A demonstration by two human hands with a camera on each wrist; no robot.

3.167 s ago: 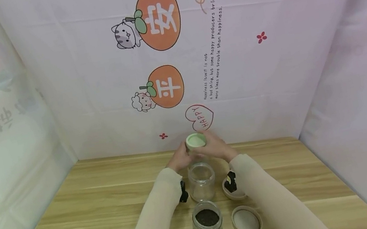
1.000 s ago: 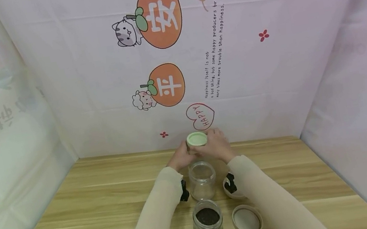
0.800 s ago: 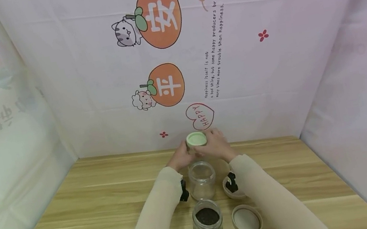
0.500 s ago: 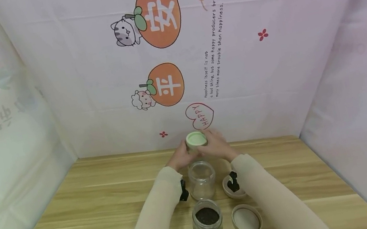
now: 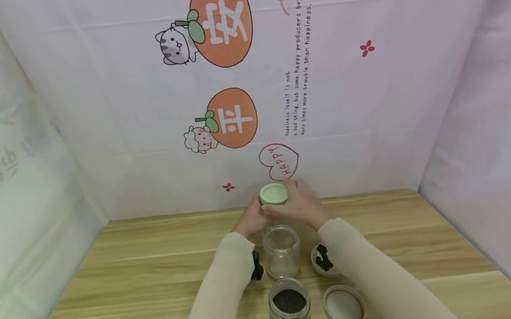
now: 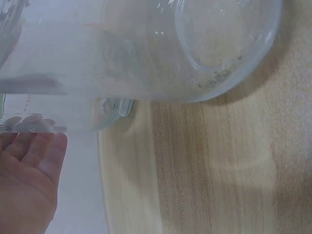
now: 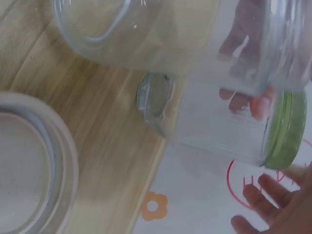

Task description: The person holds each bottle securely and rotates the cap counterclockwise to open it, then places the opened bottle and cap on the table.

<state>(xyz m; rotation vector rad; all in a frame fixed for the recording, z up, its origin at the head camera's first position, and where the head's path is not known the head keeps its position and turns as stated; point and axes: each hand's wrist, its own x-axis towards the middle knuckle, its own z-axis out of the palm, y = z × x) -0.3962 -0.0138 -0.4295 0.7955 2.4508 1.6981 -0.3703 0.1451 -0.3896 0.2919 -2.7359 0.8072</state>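
At the far side of the table, a clear glass jar (image 7: 219,129) with a pale green lid (image 5: 273,194) stands between both hands. My left hand (image 5: 250,220) grips the jar from the left; its fingertips show through the glass just below the lid in the right wrist view. The right hand (image 5: 301,205) is at the lid's right side, thumb across the front. Its other fingers (image 7: 261,202) are spread off the rim and blurred in the head view. Directly in front stands an uncovered clear jar (image 5: 282,260), with a few dark specks at its base.
Nearest me is an uncovered jar (image 5: 290,316) holding dark granular stuff. Two upturned pale lids lie to its right: a near lid (image 5: 344,308) and a farther lid (image 5: 324,272), partly hidden by the right wrist. A printed cloth (image 5: 163,187) hangs behind the wooden table (image 5: 130,295).
The right hand's fingers have shifted repeatedly around the green lid and are now lifted off its rim to the right. My left hand, the lidded jar and the other jars stay in place.
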